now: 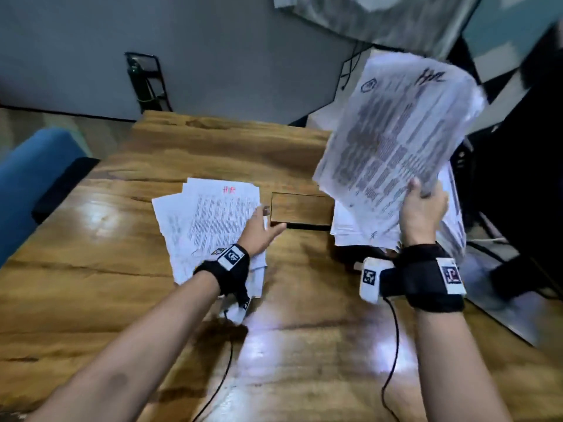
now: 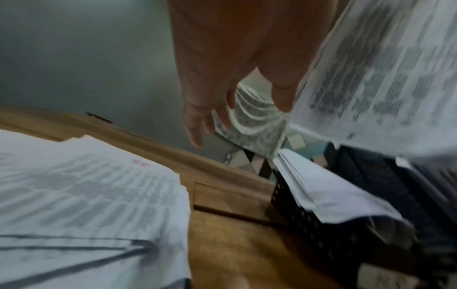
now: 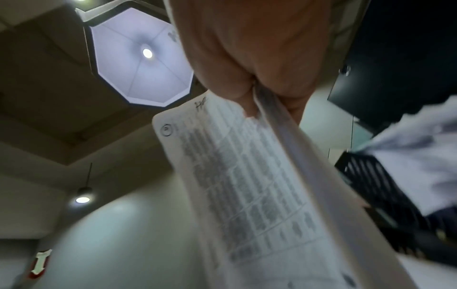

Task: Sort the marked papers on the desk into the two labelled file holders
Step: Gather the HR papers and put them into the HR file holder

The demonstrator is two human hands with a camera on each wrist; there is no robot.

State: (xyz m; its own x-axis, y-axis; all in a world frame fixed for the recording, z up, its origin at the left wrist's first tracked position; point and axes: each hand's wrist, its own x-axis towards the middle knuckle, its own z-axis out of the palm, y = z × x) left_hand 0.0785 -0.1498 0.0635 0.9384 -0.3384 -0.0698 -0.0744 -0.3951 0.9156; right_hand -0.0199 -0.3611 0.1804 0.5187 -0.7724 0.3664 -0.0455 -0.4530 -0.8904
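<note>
My right hand point(image 1: 423, 205) pinches a sheaf of printed papers point(image 1: 396, 138) with a black handwritten mark at the top, raised and tilted above a black perforated file holder point(image 2: 309, 221) that has papers point(image 1: 347, 220) in it. The wrist view shows thumb and fingers point(image 3: 235, 86) clamped on the sheaf's edge point(image 3: 247, 176). A loose pile of papers point(image 1: 210, 214), the top one marked in red, lies on the wooden desk point(image 1: 122, 269). My left hand point(image 1: 259, 229) hovers with fingers point(image 2: 195, 125) extended over the pile's right edge, holding nothing.
A small wooden block point(image 1: 300, 208) sits between the pile and the holder. Dark equipment point(image 1: 518, 178) stands past the desk's right edge. A blue chair point(image 1: 30, 178) is at the left, a black stand point(image 1: 146, 83) behind the desk. Cables point(image 1: 393, 345) trail from both wristbands.
</note>
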